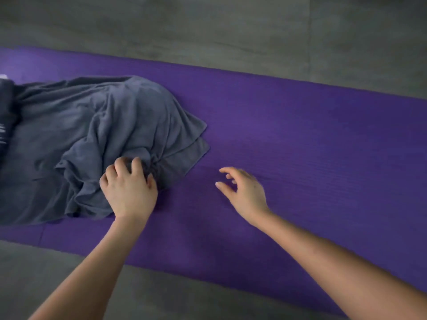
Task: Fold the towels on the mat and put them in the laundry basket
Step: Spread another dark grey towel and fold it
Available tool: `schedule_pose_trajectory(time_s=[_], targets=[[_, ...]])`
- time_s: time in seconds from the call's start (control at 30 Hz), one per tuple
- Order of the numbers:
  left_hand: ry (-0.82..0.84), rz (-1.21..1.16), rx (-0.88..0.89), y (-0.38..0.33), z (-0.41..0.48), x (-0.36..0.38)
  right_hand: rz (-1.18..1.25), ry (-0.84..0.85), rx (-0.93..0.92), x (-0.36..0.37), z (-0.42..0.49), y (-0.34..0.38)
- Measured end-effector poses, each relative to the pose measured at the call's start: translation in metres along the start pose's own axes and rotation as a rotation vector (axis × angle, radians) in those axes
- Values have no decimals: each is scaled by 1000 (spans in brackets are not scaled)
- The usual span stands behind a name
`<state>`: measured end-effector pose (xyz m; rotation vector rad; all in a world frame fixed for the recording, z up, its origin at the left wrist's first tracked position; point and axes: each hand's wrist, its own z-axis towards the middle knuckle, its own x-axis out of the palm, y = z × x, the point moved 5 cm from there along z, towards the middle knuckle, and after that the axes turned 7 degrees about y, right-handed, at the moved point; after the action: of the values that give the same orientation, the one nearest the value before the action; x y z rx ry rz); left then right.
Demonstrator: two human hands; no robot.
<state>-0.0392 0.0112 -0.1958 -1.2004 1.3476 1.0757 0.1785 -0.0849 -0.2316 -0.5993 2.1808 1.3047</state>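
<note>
Grey towel (97,125) heaped on the left half of the purple mat (300,135), with your left hand (129,190) in its folds.

Your left hand sits at the lower right edge of the heap, left of the frame's centre. Its fingers (120,165) curl into the cloth and grip a gathered bunch, and creases run out from the grip. The towel lies crumpled, with two flat corners, one over the other, pointing toward the middle of the mat. Your right hand (245,192) is just right of centre, apart from the towel and over bare mat. It holds nothing, and its fingers are loosely spread and slightly bent. Whether it touches the mat cannot be told. The mat lies across a grey floor (208,24). A dark object (5,116) at the far left edge is cut off.
</note>
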Motion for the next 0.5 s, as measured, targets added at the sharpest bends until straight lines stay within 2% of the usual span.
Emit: schedule_pose_trajectory(time_s=[0.13,0.23,0.33,0.4,0.5], targets=[[-14,60,38,22,14,19,-143,31,-239,48,49,35],[-79,-44,110,22,18,-3,-100,70,-274,66,60,61],[-169,-206,134,21,10,-45,150,136,-158,62,49,78],[-222,-312,154,14,-2,-78,403,198,-75,53,32,88],[-201,-402,191,-10,-23,-115,701,311,1,27,-1,94]])
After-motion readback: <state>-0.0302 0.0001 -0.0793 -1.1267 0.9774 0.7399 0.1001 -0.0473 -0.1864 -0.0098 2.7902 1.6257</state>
